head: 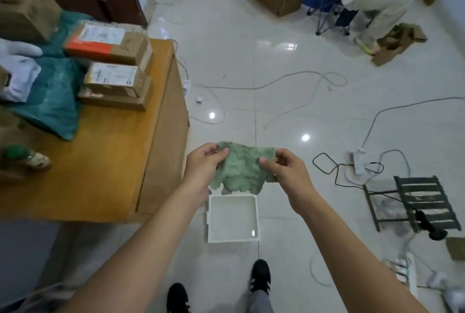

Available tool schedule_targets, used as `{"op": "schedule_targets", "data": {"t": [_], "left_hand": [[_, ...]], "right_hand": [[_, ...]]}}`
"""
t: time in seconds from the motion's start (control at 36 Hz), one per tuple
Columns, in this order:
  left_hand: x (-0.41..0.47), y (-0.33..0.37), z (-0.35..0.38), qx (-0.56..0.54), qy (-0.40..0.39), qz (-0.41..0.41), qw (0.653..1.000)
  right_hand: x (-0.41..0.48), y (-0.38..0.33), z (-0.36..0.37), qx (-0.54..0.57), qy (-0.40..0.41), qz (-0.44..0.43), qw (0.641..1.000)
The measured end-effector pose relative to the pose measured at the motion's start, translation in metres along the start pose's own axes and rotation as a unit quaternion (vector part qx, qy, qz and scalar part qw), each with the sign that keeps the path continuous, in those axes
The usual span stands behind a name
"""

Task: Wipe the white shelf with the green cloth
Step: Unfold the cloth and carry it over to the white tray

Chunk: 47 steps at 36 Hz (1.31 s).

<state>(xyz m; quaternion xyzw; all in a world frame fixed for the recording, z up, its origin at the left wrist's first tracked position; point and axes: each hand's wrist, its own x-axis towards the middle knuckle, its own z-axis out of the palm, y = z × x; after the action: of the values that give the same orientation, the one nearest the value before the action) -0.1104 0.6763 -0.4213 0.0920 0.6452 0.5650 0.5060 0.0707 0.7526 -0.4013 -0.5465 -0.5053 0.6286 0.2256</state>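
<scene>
A wooden table (pixel 100 161) stands at the left, bearing cardboard boxes (pixel 108 43) whose white labels are too blurred to read; cables (pixel 254 88) trail over the glossy pale tiled floor (pixel 276 121); the left hand (pixel 203 164) and right hand (pixel 284 171) each pinch an upper corner of the fluffy, crumpled green cloth (pixel 241 171), held above the white shelf (pixel 232 217), which lies flat on the floor; a dark slatted rack (pixel 422 202) lies at the right.
</scene>
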Motion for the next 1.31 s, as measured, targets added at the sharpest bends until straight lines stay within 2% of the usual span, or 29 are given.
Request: {"op": "schedule_targets", "data": {"t": [0.17,0.36,0.61,0.78,1.0,1.08,1.14,1.22,1.31], "left_hand": [[0.093,-0.128,0.004,0.053,0.052,-0.066,0.995],[0.202,-0.323,-0.002,0.138,0.109,-0.128,0.976],[0.289,-0.529,-0.023,0.213,0.144,-0.161,0.953],[0.324,-0.609,-0.023,0.263,0.183,-0.16,0.934],[0.352,-0.663,-0.018,0.307,0.191,-0.149,0.92],[0.355,-0.663,-0.018,0.355,0.19,-0.12,0.907],[0.351,-0.662,-0.022,0.427,0.171,-0.07,0.885],[0.343,-0.662,-0.033,0.568,0.101,0.079,0.813],[0.336,-0.666,-0.048,0.636,0.014,0.224,0.738]], "right_hand": [[0.092,0.123,-0.004,-0.048,-0.026,0.061,0.997],[0.174,0.321,0.005,-0.088,-0.009,0.14,0.986],[0.257,0.547,0.022,-0.141,0.013,0.184,0.973],[0.293,0.632,0.044,-0.236,0.043,0.173,0.955],[0.318,0.68,0.058,-0.328,0.036,0.174,0.928],[0.323,0.685,0.058,-0.365,0.029,0.149,0.919],[0.321,0.683,0.054,-0.407,0.032,0.101,0.907],[0.312,0.68,0.046,-0.508,0.05,-0.063,0.858],[0.303,0.683,0.039,-0.548,0.016,-0.181,0.817]]}}
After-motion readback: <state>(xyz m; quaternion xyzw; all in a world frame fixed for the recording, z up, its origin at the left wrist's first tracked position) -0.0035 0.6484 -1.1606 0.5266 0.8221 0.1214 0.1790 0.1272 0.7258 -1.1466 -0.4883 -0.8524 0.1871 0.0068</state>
